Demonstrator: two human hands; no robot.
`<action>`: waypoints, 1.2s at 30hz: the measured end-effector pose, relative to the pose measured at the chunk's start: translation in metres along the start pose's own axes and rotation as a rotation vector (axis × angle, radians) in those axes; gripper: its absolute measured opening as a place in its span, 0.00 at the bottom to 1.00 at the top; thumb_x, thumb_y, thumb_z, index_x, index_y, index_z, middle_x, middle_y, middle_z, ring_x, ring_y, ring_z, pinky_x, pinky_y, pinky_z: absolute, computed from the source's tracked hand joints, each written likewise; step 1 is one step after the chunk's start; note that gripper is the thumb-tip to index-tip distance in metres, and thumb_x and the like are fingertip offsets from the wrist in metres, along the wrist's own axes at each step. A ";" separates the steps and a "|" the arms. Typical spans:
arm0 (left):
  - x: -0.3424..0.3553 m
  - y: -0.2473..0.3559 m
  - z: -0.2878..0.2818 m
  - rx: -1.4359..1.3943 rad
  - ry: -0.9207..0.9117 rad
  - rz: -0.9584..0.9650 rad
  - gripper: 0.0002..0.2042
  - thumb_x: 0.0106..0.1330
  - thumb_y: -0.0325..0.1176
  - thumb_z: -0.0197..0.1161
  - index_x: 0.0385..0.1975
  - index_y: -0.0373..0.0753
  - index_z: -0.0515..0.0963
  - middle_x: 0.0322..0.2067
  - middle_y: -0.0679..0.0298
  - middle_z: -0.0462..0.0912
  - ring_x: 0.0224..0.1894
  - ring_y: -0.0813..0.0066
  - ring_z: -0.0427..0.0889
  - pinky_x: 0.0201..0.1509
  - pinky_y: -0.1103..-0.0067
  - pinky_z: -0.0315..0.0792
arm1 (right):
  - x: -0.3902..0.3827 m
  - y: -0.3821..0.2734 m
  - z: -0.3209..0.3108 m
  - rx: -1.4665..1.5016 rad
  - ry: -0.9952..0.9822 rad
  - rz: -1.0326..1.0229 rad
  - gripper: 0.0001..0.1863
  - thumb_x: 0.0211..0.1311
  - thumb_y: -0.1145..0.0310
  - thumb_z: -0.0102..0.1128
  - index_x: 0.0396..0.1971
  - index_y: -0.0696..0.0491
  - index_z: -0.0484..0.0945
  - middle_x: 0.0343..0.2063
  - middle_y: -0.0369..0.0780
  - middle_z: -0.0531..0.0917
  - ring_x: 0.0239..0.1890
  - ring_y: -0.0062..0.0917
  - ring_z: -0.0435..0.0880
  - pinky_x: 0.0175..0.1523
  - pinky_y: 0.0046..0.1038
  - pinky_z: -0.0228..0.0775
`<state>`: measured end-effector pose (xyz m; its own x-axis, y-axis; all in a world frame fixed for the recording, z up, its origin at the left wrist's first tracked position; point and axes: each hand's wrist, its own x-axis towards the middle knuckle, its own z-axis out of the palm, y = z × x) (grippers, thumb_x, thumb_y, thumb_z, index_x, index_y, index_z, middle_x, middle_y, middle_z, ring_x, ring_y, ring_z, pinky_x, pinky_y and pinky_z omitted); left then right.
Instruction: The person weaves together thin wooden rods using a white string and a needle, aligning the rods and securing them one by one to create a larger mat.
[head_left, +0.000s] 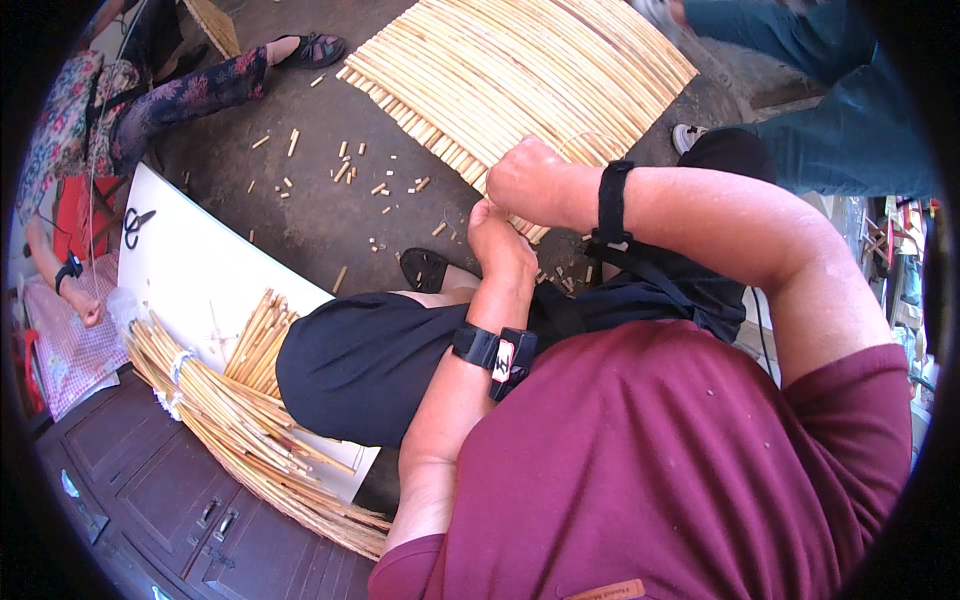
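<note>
A mat of pale reed stalks (520,75), laid side by side, stretches away from me with its near corner at my hands. My left hand (497,240) is closed at that corner, its fingers pinching the mat's edge. Just above and touching it, my right hand (535,178) is closed in a fist over the near stalks; what lies inside its fingers is hidden. A thin cord (590,135) loops over the mat beside the right hand.
Short cut reed pieces (345,170) litter the dark floor. To my left, a bundle of long reeds (215,400) rests by a white board (170,240) holding black scissors (135,228). A dark wooden cabinet (150,480) stands near-left. Other people sit left and far right.
</note>
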<state>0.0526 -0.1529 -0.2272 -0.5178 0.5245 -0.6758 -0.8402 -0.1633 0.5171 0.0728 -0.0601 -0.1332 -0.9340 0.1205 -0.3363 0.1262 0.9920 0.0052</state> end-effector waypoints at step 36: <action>-0.062 0.028 0.031 0.123 -0.363 -0.005 0.11 0.71 0.33 0.49 0.45 0.32 0.69 0.42 0.53 0.79 0.42 0.63 0.81 0.44 0.63 0.79 | -0.135 0.029 0.048 0.177 0.636 0.445 0.36 0.44 0.76 0.59 0.60 0.44 0.67 0.62 0.41 0.67 0.67 0.38 0.59 0.69 0.50 0.43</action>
<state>0.0666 -0.1641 -0.1543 -0.4051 0.7902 -0.4599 -0.8053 -0.0703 0.5886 0.2189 -0.0490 -0.1325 -0.7882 0.5555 0.2647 0.5338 0.8313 -0.1550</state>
